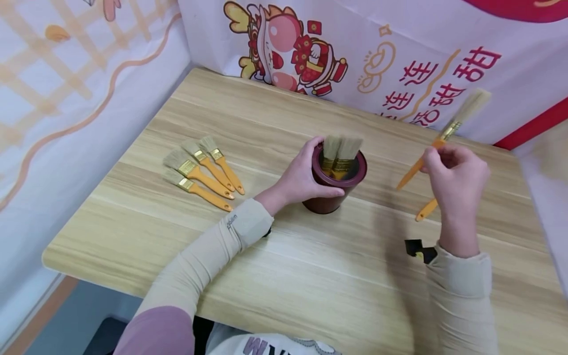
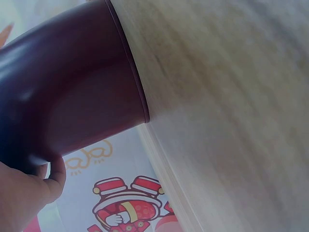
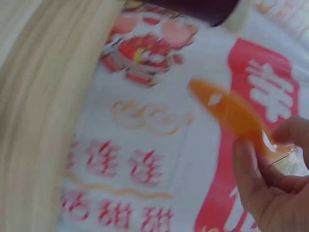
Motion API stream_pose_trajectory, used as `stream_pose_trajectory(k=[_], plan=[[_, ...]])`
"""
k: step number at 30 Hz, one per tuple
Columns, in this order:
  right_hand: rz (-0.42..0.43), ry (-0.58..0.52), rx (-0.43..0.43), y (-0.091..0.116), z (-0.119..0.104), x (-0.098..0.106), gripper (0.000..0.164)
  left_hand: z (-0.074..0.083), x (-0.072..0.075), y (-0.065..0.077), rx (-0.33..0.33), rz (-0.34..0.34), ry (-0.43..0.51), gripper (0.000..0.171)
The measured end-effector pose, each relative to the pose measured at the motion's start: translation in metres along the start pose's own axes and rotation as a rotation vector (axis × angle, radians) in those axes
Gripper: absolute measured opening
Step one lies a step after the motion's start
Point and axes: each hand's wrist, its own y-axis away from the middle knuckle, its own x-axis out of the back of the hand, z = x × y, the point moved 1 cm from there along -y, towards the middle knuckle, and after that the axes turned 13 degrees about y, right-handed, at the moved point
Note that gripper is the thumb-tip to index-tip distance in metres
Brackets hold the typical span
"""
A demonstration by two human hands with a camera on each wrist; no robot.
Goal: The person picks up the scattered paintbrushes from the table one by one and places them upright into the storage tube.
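My left hand (image 1: pixel 295 177) grips a dark red cylindrical can (image 1: pixel 326 203) that stands on the table, thumb and fingers round its upper part. Two paintbrushes (image 1: pixel 341 150) stand in the can with their pale bristles up above the rim; their lower ends are hidden inside. To the right, my right hand (image 1: pixel 459 180) pinches a paintbrush (image 1: pixel 410 173) by its orange handle, bristles up and tilted to the right. The right wrist view shows the handle (image 3: pixel 227 111) jutting past thumb and fingers, apart from the can. The left wrist view shows the can's side (image 2: pixel 82 77).
Several paintbrushes (image 1: pixel 195 170) lie fanned out on the left of the wooden table (image 1: pixel 284 291). Another orange handle (image 1: pixel 427 210) lies on the table under my right hand, partly covered by it. A printed cloth (image 1: pixel 355 59) hangs behind the back edge.
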Motion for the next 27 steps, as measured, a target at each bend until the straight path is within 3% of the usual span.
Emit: stream_pose_trajectory(k=[3, 6, 10, 18, 27], plan=[[0.009, -0.266, 0.045, 0.011, -0.022, 0.005, 0.010, 0.001, 0.000, 0.000, 0.009, -0.003, -0.007, 0.117], [0.023, -0.382, 0.137, 0.022, -0.044, 0.009, 0.009, 0.002, 0.001, 0.000, 0.011, -0.002, -0.010, 0.118], [0.031, -0.329, 0.236, 0.029, -0.062, 0.003, 0.008, 0.003, 0.001, 0.000, 0.000, 0.003, -0.005, 0.117], [0.027, -0.296, 0.294, 0.031, -0.067, -0.018, 0.014, 0.003, 0.000, 0.003, -0.038, -0.003, -0.021, 0.114], [0.063, -0.192, 0.332, 0.037, -0.065, -0.031, 0.019, 0.006, 0.002, 0.006, -0.031, -0.002, -0.015, 0.112]])
